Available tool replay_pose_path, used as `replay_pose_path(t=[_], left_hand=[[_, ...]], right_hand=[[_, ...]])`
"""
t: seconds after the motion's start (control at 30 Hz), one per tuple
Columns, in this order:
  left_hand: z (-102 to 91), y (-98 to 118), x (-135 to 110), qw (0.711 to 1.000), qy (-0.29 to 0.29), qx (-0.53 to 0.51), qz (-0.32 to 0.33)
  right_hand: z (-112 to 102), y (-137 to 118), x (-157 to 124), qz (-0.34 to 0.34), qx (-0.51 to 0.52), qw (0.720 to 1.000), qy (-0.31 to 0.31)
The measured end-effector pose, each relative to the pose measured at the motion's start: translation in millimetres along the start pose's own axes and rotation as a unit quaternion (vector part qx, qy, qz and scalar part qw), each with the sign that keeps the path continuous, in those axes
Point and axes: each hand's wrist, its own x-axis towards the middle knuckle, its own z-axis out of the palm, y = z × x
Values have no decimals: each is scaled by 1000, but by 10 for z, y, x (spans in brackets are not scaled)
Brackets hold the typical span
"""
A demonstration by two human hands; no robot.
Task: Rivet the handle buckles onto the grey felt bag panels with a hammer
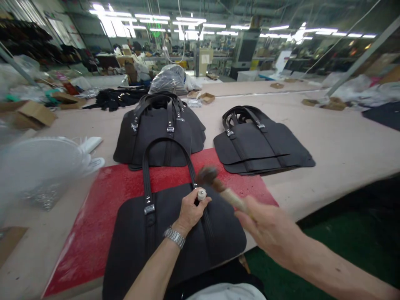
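Note:
My left hand (191, 210), with a metal watch on the wrist, is closed around a small upright punch tool (201, 194) with a pale round top. It stands at the right handle strap (191, 166) of a black bag panel (178, 216); the tool's lower end is hidden by my fingers. In my right hand (268, 225) is a hammer (233, 198), its head blurred and raised just right of the tool's top. The left strap end carries a shiny metal buckle (149, 208). A red mat (106, 196) lies beneath the panel.
Behind the mat lie stacked black handled panels (159, 137), with another stack (259, 141) to the right. On the left are a clear plastic bag (43, 166) of small metal parts and a cardboard box (31, 114). The table's edge runs along the right front.

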Motion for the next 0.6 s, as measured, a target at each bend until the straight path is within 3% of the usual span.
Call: replay_pose_path(t=[0.07,0.13,0.23,0.33,0.4,0.47,0.53,0.6], left_hand=[[-5,25,2,1000,-8,-2,6],[-10,47,2,1000,-4,-14,9],[-17,63,5,1000,2,-20,7],[-27,61,12,1000,-6,-16,4],[-31,59,15,1000,-8,-17,-2],[-24,71,9,1000,-4,-21,-13],[2,112,-7,999,5,-30,-27],[54,177,-26,998,23,-48,-41]], right_hand=[[254,268,-56,22,-99,989,-108],[343,464,-104,49,-110,981,-154],[311,644,-158,98,22,979,-180],[326,887,-139,211,148,947,-192],[377,1102,-57,264,152,937,-172],[429,1269,71,255,78,957,-114],[495,1298,209,191,-47,980,-31],[627,1162,323,99,-135,985,45]])
